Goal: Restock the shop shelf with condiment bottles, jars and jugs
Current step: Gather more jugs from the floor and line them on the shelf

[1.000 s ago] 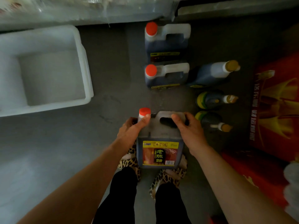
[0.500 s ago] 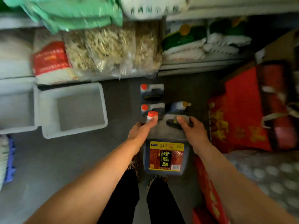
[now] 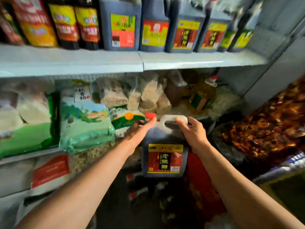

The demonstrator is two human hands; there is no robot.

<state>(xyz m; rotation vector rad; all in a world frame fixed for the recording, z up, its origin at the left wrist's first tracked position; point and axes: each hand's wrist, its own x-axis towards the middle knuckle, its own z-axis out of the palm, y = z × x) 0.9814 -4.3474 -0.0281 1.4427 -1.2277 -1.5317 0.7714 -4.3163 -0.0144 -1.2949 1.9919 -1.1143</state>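
Vinegar jug held in both hands, in front of the shelving

We hold the jug upright in the air, below the upper shelf and level with the rice bags to its left. Our right hand has its grip curled round the jug's white handle. Our left hand lies against the jug's left shoulder, thumb extended up to the red cap; its other fingers are hidden behind the jug. Dark jugs and bottles stand in a row on the upper shelf, above the held jug.
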